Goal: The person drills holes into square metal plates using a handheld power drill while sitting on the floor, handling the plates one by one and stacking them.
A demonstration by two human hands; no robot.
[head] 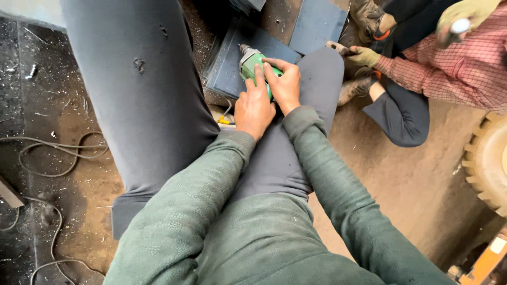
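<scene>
Both sleeves fill the near view. My left hand [254,108] and right hand [284,84] are clamped together around a green power drill [252,64], covering most of its body. Drill sits between my knees, tip down on a grey metal plate [231,63]; the bit itself is probably hidden. Beyond, a co-worker's gloved hand [363,55] is partly cut off.
</scene>
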